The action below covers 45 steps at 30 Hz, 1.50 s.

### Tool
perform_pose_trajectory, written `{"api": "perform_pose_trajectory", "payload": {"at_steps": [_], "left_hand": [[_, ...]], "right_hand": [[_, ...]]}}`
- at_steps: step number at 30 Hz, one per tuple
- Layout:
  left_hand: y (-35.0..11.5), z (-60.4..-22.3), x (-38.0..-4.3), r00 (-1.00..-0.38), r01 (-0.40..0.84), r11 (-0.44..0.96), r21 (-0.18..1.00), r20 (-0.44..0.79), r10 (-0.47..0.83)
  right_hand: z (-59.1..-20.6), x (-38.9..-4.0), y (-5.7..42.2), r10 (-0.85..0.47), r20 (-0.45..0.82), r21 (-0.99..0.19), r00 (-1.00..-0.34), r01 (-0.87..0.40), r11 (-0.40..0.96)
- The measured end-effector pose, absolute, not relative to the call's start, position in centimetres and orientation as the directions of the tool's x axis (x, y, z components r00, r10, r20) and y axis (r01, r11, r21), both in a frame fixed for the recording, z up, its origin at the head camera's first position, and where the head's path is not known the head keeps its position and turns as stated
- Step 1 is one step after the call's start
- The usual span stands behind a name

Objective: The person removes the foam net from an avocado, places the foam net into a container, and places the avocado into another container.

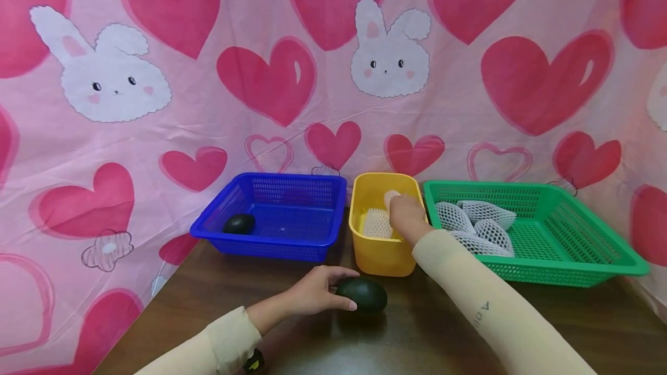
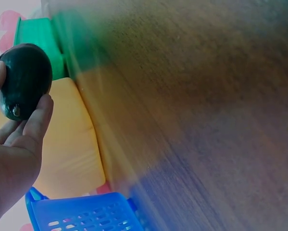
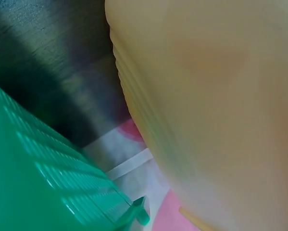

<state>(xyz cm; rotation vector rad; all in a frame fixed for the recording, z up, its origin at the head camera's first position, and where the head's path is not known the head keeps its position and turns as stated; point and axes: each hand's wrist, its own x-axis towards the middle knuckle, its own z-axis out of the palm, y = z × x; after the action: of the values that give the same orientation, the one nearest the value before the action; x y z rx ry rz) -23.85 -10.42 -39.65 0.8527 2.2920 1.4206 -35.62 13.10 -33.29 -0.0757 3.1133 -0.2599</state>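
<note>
My left hand [image 1: 311,295] grips a dark green avocado [image 1: 366,296] low over the table's middle, thumb on the near side and fingers on the far side. In the left wrist view the avocado [image 2: 26,79] has its stem end toward the palm. Inside the yellow bin [image 1: 384,259], my right hand [image 1: 409,216] pinches a white foam net sleeve [image 1: 391,197]; its fingertips are partly hidden. Another foam net [image 1: 377,224] lies below it in the bin. The right wrist view does not show the right hand.
At the left stands a blue basket [image 1: 271,243] with one dark avocado [image 1: 239,224] inside. Right of the bin is a green basket [image 1: 573,276] containing several net-wrapped pieces [image 1: 484,213]. A heart-and-rabbit cloth [image 1: 323,103] hangs behind the wooden table [image 1: 312,352].
</note>
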Motion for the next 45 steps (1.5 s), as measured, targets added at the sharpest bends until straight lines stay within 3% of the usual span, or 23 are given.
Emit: {"api": "perform_pose_trajectory", "payload": {"at_steps": [16, 31, 37, 45], "left_hand": [[-10.7, -39.4, -23.8, -0.779, 0.323, 0.351, 0.879, 0.036, 0.626], [-10.9, -39.2, -23.7, -0.792, 0.314, 0.380, 0.870, 0.019, 0.611], [-11.1, -38.6, -23.6, -0.797, 0.297, 0.378, 0.877, 0.010, 0.604], [-11.9, -37.9, -23.7, -0.808, 0.322, 0.399, 0.859, 0.028, 0.589]], "right_hand": [[-33.5, -35.7, 13.0, -0.040, -0.107, -0.135, -0.993, -0.026, 0.991], [-32.4, -35.2, 12.7, -0.077, -0.068, -0.079, -0.995, -0.071, 0.994], [-31.2, -34.9, 12.9, -0.056, -0.048, -0.108, -0.997, -0.051, 0.993], [-29.0, -32.9, 13.1, -0.143, 0.028, -0.172, -0.989, -0.146, 0.974]]}}
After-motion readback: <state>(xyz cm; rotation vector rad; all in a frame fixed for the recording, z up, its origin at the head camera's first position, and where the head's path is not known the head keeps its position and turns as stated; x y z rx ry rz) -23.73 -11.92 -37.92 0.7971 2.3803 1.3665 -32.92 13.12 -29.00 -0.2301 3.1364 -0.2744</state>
